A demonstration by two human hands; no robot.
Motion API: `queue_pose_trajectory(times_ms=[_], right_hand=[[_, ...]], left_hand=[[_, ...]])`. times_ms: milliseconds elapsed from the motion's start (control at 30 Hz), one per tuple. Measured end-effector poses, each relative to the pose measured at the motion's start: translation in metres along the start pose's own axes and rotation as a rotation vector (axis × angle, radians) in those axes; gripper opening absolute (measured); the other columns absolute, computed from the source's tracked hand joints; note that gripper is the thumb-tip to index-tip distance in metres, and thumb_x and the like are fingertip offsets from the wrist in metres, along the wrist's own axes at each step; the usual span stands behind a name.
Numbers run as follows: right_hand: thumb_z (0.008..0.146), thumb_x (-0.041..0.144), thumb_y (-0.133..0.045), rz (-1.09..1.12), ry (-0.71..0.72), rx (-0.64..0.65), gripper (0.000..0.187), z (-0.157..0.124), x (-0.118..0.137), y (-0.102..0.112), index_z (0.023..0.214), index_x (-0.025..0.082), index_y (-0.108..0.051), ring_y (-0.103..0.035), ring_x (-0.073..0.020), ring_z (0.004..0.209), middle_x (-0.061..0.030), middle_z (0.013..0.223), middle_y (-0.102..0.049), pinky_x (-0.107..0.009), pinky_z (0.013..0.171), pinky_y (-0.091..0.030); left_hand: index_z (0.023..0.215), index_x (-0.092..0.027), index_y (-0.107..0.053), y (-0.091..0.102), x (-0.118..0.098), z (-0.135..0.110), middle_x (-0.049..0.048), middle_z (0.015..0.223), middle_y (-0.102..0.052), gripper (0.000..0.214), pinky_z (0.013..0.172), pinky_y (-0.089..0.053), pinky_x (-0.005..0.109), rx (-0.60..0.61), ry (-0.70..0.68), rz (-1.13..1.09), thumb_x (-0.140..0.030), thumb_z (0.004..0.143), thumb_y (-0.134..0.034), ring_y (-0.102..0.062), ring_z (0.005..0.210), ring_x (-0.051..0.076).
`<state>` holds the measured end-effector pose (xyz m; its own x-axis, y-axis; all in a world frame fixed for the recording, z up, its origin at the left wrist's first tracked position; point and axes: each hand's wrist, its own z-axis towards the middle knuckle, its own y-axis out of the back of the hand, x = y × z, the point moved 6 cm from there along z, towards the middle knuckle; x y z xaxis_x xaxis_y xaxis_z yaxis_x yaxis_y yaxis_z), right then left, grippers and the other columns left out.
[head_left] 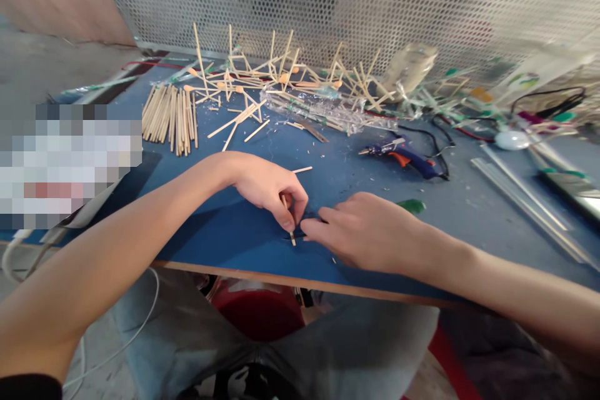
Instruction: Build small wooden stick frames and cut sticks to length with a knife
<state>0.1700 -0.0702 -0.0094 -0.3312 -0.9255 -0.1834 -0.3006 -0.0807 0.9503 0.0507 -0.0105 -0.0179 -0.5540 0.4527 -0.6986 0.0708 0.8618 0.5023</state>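
My left hand is pinched shut on a thin wooden stick, whose near end sticks out below the fingertips and meets the tabletop. Close by on the right, my right hand is closed with its knuckles up and fingertips almost touching the left ones. A thin dark edge shows by the stick, between the two hands; what the right fingers grip is hidden. Behind my left hand, part of a wooden stick pokes out over the blue table.
A pile of wooden sticks lies at the back left. Stick frames with orange blobs line the mesh panel. Also there are clear plastic wrapping, a metal blade, a blue glue gun, clear glue sticks and a jar.
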Motion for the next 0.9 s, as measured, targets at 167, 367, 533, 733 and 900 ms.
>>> queue_pose_trajectory(times_ms=[167, 367, 533, 733, 900], right_hand=[[0.097, 0.021, -0.056, 0.025, 0.007, 0.046, 0.008, -0.001, -0.005, 0.002, 0.102, 0.025, -0.06, -0.061, -0.0165, 0.057, 0.0015, 0.077, -0.071, -0.035, 0.053, -0.009], [0.096, 0.017, -0.054, -0.026, -0.019, 0.01, 0.011, -0.001, -0.002, 0.003, 0.102, 0.024, -0.059, -0.061, -0.0179, 0.056, 0.0007, 0.077, -0.07, -0.035, 0.053, -0.009], [0.096, 0.02, -0.057, -0.023, -0.005, 0.059, 0.01, -0.002, -0.003, 0.0, 0.103, 0.025, -0.059, -0.063, -0.0181, 0.057, 0.0023, 0.076, -0.069, -0.035, 0.052, -0.008], [0.098, 0.02, -0.054, 0.009, 0.003, 0.002, 0.009, -0.003, -0.006, -0.001, 0.104, 0.025, -0.059, -0.064, -0.0186, 0.059, 0.0021, 0.077, -0.07, -0.035, 0.053, -0.009], [0.099, 0.023, -0.054, 0.034, -0.001, 0.004, 0.006, -0.004, -0.007, -0.001, 0.101, 0.026, -0.058, -0.063, -0.0177, 0.059, 0.0029, 0.077, -0.07, -0.035, 0.053, -0.009]], left_hand=[[0.098, -0.022, -0.074, -0.001, 0.001, 0.001, 0.0016, 0.097, -0.078, 0.022, 0.069, -0.045, 0.023, -0.003, -0.031, -0.017, -0.04, 0.088, -0.069, -0.068, 0.084, 0.015], [0.097, -0.021, -0.075, -0.002, 0.001, 0.001, 0.0014, 0.096, -0.078, 0.022, 0.066, -0.045, 0.023, -0.004, -0.004, -0.006, -0.04, 0.087, -0.069, -0.067, 0.082, 0.015], [0.099, -0.021, -0.074, -0.001, -0.001, 0.0, 0.0024, 0.101, -0.078, 0.023, 0.068, -0.046, 0.024, -0.013, 0.003, 0.001, -0.041, 0.088, -0.068, -0.068, 0.084, 0.015], [0.094, -0.021, -0.073, -0.002, -0.007, -0.001, 0.0015, 0.095, -0.078, 0.016, 0.068, -0.048, 0.024, -0.066, 0.013, -0.001, -0.033, 0.085, -0.069, -0.069, 0.082, 0.015], [0.089, -0.02, -0.072, -0.002, -0.012, -0.003, -0.0005, 0.082, -0.076, 0.011, 0.067, -0.047, 0.025, -0.096, 0.009, 0.014, -0.026, 0.082, -0.065, -0.066, 0.072, 0.014]])
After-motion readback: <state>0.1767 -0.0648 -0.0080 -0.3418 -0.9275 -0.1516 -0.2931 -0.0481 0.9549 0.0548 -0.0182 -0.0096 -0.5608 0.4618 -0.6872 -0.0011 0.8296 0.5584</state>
